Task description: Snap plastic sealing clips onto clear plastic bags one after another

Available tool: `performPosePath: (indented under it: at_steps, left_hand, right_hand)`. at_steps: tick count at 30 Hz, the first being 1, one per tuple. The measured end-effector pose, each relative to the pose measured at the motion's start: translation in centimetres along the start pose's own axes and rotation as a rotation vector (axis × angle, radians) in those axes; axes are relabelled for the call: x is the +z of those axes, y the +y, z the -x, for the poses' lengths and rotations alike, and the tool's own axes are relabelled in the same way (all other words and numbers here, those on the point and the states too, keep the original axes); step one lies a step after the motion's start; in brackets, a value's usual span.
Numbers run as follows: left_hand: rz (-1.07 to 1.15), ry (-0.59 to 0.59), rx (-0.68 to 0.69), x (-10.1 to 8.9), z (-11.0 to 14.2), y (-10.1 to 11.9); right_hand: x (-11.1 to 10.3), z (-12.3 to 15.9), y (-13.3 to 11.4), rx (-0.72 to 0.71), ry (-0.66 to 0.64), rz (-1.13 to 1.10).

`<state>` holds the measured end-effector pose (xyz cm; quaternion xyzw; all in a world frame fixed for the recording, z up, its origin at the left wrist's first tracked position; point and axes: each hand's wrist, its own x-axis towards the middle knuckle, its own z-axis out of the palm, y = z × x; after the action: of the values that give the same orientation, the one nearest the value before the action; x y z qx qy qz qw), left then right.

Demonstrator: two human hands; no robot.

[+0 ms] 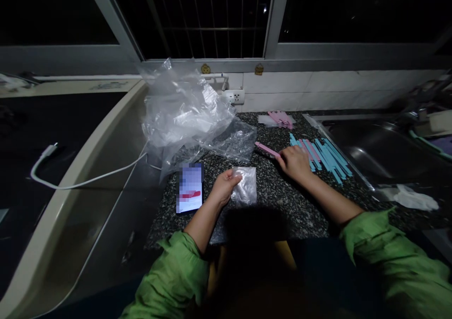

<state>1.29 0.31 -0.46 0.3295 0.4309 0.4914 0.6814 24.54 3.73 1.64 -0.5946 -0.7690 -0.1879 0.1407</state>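
My left hand pinches the edge of a small clear plastic bag above the speckled countertop. My right hand is closed on the near end of a pink flat strip, which points away to the left. Just right of that hand lies a loose spread of light blue strips with a few pink strips among them. Farther back, a small pile of pink strips rests on whitish plastic. My right fingertips are partly hidden.
A big heap of crumpled clear plastic stands at the back left. A lit phone lies beside my left forearm. A white cable crosses the left side. At right are a sink and a white crumpled cloth or bag.
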Motion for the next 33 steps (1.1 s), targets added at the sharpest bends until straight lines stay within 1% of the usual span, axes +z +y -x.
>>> performPosePath:
  at_steps: [3,6,9,12,14,20,24,27,30,33]
  left_hand:
    - [0.043,0.003,-0.030,-0.1,0.0,0.0]
    - [0.082,0.024,-0.046,-0.3,-0.2,0.1]
    - [0.115,0.025,-0.072,-0.5,-0.3,0.3]
    - [0.113,0.025,-0.097,-0.6,-0.3,0.6]
    - [0.098,0.019,-0.108,-0.6,-0.1,0.8]
    - [0.106,-0.058,-0.122,-0.3,0.6,1.4]
    - [0.096,-0.065,-0.129,-0.2,0.9,1.5]
    - [0.101,-0.079,-0.115,-0.2,1.0,1.5]
    - [0.100,-0.116,-0.090,-0.2,1.1,1.5]
    - [0.075,-0.102,-0.054,-0.3,1.0,1.4]
  right_hand:
    - [-1.1,-0.2,-1.9,-0.092,0.101,-0.116]
    - [-1.9,-0.2,-3.6,-0.174,0.156,-0.225]
    - [-2.0,0.0,-4.7,-0.235,0.180,-0.344]
    - [-1.6,0.3,-5.4,-0.274,0.195,-0.446]
    - [-1.2,0.5,-5.6,-0.294,0.200,-0.491]
    - [-0.4,1.0,-5.6,-0.312,0.220,-0.552]
    - [-0.2,1.2,-5.6,-0.311,0.213,-0.558]
    - [-0.2,1.3,-5.7,-0.327,0.229,-0.554]
    - [-0.1,1.3,-5.6,-0.339,0.233,-0.547]
    - [-0.1,1.4,-5.6,-0.348,0.223,-0.541]
